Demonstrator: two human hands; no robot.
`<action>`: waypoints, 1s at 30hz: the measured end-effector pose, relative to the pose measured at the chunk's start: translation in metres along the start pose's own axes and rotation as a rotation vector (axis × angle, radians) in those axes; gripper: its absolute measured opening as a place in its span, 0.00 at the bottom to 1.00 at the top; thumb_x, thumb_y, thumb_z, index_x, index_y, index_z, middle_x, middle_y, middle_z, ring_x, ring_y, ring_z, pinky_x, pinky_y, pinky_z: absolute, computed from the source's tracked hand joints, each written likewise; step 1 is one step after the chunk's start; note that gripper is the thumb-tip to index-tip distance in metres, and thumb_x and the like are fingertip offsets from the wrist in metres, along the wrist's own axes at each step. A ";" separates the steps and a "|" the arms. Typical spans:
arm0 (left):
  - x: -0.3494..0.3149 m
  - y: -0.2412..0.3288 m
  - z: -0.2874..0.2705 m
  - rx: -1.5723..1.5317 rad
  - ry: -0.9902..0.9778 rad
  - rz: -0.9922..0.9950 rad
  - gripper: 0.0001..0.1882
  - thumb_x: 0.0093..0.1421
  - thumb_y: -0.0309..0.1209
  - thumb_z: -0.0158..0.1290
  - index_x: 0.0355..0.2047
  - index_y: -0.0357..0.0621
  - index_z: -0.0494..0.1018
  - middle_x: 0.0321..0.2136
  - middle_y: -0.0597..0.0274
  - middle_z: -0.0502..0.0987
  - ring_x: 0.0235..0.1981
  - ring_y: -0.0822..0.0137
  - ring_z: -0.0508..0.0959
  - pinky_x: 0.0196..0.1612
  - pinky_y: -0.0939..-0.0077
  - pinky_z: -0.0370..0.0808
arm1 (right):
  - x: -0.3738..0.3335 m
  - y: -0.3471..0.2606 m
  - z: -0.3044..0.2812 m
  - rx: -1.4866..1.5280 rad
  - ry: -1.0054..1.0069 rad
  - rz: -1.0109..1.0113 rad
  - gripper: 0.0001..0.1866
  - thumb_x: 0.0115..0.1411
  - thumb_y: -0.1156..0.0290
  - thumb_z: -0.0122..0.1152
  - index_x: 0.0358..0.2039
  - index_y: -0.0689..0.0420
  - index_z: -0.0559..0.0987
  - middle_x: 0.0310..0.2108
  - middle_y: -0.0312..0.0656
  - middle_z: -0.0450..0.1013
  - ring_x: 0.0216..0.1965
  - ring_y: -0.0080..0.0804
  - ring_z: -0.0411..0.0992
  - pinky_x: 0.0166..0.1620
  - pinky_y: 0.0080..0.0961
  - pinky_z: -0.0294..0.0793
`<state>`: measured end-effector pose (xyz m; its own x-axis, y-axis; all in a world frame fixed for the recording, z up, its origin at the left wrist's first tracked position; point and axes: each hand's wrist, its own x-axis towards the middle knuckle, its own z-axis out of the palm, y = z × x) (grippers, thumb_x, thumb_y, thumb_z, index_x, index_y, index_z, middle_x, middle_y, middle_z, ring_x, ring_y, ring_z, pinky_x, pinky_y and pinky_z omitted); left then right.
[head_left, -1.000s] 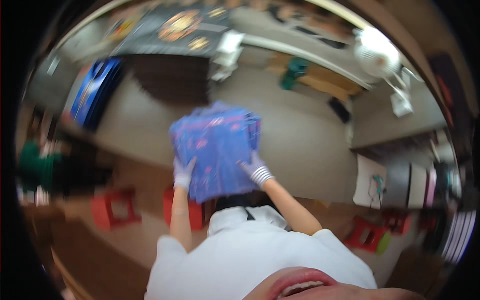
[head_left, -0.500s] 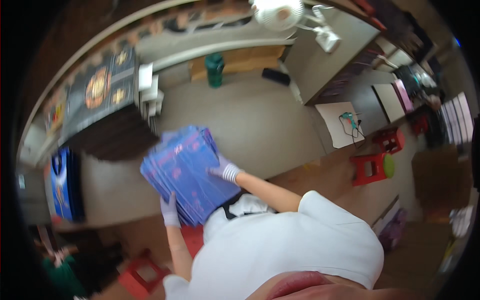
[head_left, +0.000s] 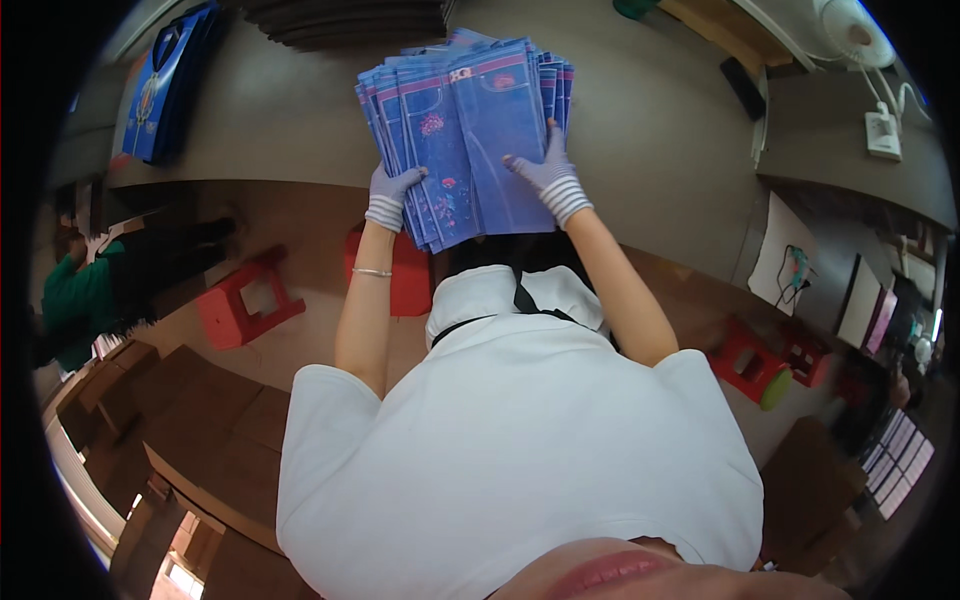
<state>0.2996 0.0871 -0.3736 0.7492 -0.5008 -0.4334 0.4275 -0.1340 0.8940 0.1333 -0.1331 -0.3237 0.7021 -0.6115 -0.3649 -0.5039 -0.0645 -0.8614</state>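
Both gloved hands hold a stack of blue denim-print sheets [head_left: 480, 150] in front of the person's waist, across the near edge of the grey tabletop [head_left: 650, 150]. Whether the stack rests on that edge or is held above it cannot be told from this angle.

The left hand [head_left: 393, 190] pinches the stack's lower left side, thumb across the top sheet and fingers hidden beneath. The right hand [head_left: 548, 175] clasps the right side, its thumb on the printed face and a finger along the edge. The sheets lie unevenly, their edges fanned at the far end and along both sides.

The step in hand seems to be handling the whole stack two-handed, perhaps carrying or squaring it. From here, a move calls for level, matched pressure from both sides, since the loose layers could slide apart if one hand eased off first.

A dark stack [head_left: 350, 20] lies beyond, at the top of the view, and a blue printed bag [head_left: 165, 85] is at the tabletop's left end. A red stool [head_left: 400, 275] stands below the left hand, partly hidden by the forearm and sheets.
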 end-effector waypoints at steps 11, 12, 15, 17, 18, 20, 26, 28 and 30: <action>-0.050 0.058 0.049 0.152 -0.490 0.398 0.31 0.45 0.19 0.60 0.53 0.35 0.67 0.46 0.57 0.74 0.44 0.61 0.75 0.49 0.67 0.72 | -0.033 0.017 -0.148 0.398 -0.252 -0.272 0.61 0.39 0.68 0.76 0.68 0.58 0.45 0.63 0.46 0.55 0.62 0.34 0.54 0.64 0.31 0.55; -0.058 0.073 0.072 0.115 -0.522 0.397 0.32 0.45 0.19 0.60 0.53 0.35 0.67 0.46 0.57 0.74 0.45 0.61 0.75 0.49 0.66 0.72 | -0.036 0.017 -0.163 0.431 -0.227 -0.267 0.60 0.39 0.70 0.77 0.67 0.58 0.47 0.62 0.45 0.57 0.61 0.33 0.56 0.63 0.31 0.57; -0.051 0.074 0.121 0.314 -0.592 0.609 0.30 0.46 0.22 0.63 0.52 0.39 0.70 0.46 0.57 0.76 0.46 0.61 0.76 0.50 0.67 0.72 | -0.065 0.023 -0.224 0.483 -0.106 -0.307 0.51 0.37 0.76 0.77 0.62 0.58 0.59 0.57 0.43 0.65 0.56 0.31 0.63 0.58 0.30 0.65; -0.049 0.067 0.168 0.687 -0.531 1.090 0.27 0.50 0.25 0.60 0.53 0.43 0.70 0.49 0.57 0.75 0.49 0.62 0.75 0.52 0.67 0.71 | -0.083 0.041 -0.270 0.293 0.090 -0.562 0.37 0.38 0.78 0.77 0.52 0.58 0.73 0.48 0.40 0.74 0.50 0.29 0.69 0.53 0.29 0.70; -0.048 0.066 0.190 0.943 -0.431 1.461 0.26 0.54 0.26 0.57 0.55 0.45 0.70 0.52 0.57 0.73 0.52 0.61 0.74 0.54 0.66 0.71 | -0.088 0.055 -0.290 0.190 0.190 -0.599 0.36 0.39 0.77 0.76 0.52 0.58 0.73 0.48 0.40 0.74 0.50 0.30 0.69 0.53 0.30 0.70; -0.035 0.041 0.205 0.566 -0.770 0.866 0.23 0.59 0.27 0.51 0.56 0.45 0.68 0.55 0.57 0.70 0.54 0.60 0.71 0.56 0.66 0.70 | -0.085 0.091 -0.329 -0.071 0.336 -0.519 0.34 0.41 0.76 0.74 0.52 0.58 0.73 0.48 0.42 0.73 0.50 0.32 0.69 0.53 0.30 0.70; -0.006 -0.015 0.305 0.260 -0.788 0.373 0.20 0.63 0.27 0.46 0.56 0.43 0.67 0.54 0.56 0.71 0.53 0.61 0.72 0.56 0.68 0.70 | -0.058 0.233 -0.384 -0.902 0.181 -0.340 0.29 0.47 0.71 0.67 0.52 0.57 0.72 0.49 0.46 0.72 0.51 0.39 0.68 0.53 0.32 0.70; -0.003 -0.030 0.323 0.198 -0.714 0.327 0.19 0.64 0.27 0.45 0.55 0.42 0.67 0.53 0.56 0.71 0.52 0.62 0.72 0.56 0.69 0.71 | -0.050 0.252 -0.382 -1.026 0.078 -0.418 0.27 0.49 0.70 0.65 0.52 0.57 0.72 0.49 0.47 0.72 0.51 0.42 0.68 0.53 0.32 0.70; -0.004 -0.044 0.334 0.147 -0.665 0.323 0.18 0.64 0.27 0.44 0.55 0.41 0.67 0.52 0.56 0.71 0.51 0.62 0.72 0.55 0.69 0.72 | -0.048 0.256 -0.386 -1.064 0.035 -0.523 0.26 0.52 0.69 0.63 0.52 0.57 0.72 0.49 0.49 0.72 0.51 0.44 0.68 0.53 0.33 0.70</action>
<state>0.1086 -0.1905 -0.3732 0.3429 -0.9389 -0.0282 0.1315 0.0183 0.9911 -0.2236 -0.4245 -0.3899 0.9414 -0.3357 -0.0319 -0.3361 -0.9264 -0.1697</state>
